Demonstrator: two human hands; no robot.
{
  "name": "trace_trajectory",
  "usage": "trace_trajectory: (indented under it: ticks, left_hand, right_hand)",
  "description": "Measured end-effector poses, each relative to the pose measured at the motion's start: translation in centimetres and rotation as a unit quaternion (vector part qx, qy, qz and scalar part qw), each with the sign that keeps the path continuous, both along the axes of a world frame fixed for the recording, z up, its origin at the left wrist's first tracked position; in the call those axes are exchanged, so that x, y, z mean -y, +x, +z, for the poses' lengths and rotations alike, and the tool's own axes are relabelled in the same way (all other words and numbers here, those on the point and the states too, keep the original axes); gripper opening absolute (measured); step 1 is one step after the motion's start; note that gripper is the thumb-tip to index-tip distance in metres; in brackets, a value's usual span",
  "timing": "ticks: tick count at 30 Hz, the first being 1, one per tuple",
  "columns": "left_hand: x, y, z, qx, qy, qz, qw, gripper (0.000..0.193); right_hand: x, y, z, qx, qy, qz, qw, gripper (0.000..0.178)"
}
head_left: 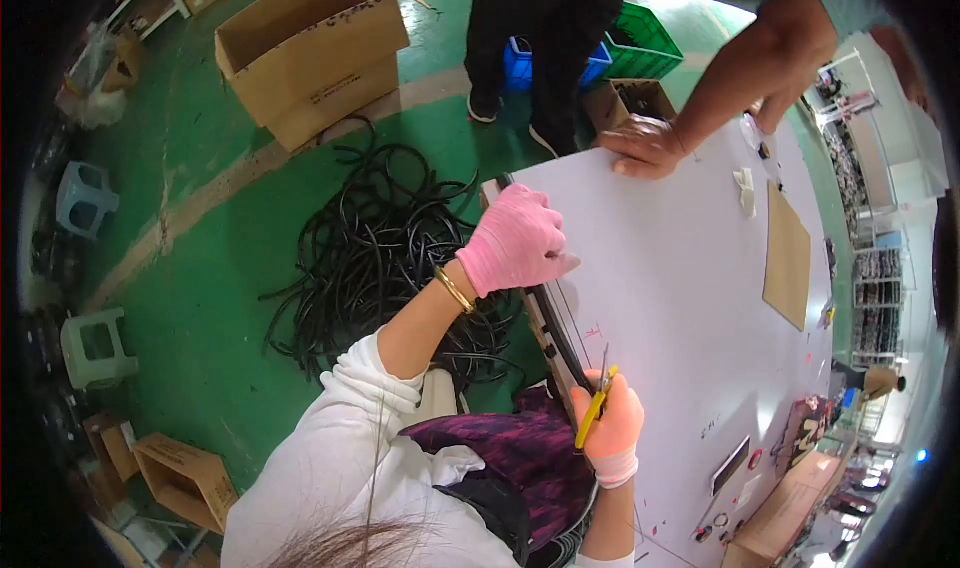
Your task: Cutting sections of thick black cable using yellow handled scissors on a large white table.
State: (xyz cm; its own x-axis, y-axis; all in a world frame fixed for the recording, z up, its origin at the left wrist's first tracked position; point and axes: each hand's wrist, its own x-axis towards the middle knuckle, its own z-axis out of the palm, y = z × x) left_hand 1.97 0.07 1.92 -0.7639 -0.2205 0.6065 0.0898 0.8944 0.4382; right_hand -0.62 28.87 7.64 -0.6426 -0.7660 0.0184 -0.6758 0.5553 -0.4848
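My left hand point(517, 243), in a pink knitted glove, is closed over a black rubber tube or strip point(562, 336) along the near left edge of the white table point(700, 298). A short end of the strip shows beyond the fist. My right hand point(612, 426), gloved in paler pink, grips yellow-handled scissors point(597, 408) with their thin metal tip pointing away from me. The fingers lie beside the strip's lower end; whether they also pinch it is hidden. Down on the floor to the left lies a tangled heap of similar black tubing point(375, 253).
Across the table a co-worker's hand point(645, 148) rests on the far edge. A brown cardboard sheet point(788, 258) and a framed panel point(731, 465) lie on the tabletop. On the green floor stand a big open carton point(325, 78), plastic stools point(97, 348) and a green crate point(645, 43).
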Motion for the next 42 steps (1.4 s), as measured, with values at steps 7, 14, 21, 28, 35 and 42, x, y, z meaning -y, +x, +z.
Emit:
trace_trajectory:
  ticks: [7, 14, 21, 28, 35, 42]
  left_hand:
    - [-0.1, -0.3, -0.7, 0.064, -0.047, 0.022, 0.997, 0.031]
    - [0.3, -1.2, -0.4, -0.002, -0.058, -0.022, 0.998, 0.036]
    - [1.1, -1.3, -1.5, 0.055, -0.056, -0.04, 0.996, 0.039]
    - [1.6, -1.2, -2.2, 0.084, -0.039, -0.042, 0.995, 0.04]
    - [1.3, -1.2, -2.0, 0.089, -0.012, -0.03, 0.995, 0.041]
    - [1.1, -1.3, -2.1, 0.092, -0.003, -0.031, 0.995, 0.041]
  right_hand:
    - [-1.8, 1.4, -0.8, 0.133, -0.112, -0.06, 0.983, 0.032]
    - [-14.2, 4.6, 2.3, 0.352, -0.116, -0.207, 0.906, 0.023]
    - [-24.0, 3.7, 3.9, 0.372, -0.046, -0.291, 0.88, 0.027]
    - [-26.2, 1.5, 1.4, 0.268, 0.024, -0.272, 0.924, 0.039]
    - [-24.6, 0.1, 2.2, 0.213, 0.195, -0.253, 0.923, 0.035]
    - [-24.5, 0.1, 1.7, 0.174, 0.269, -0.25, 0.914, 0.036]
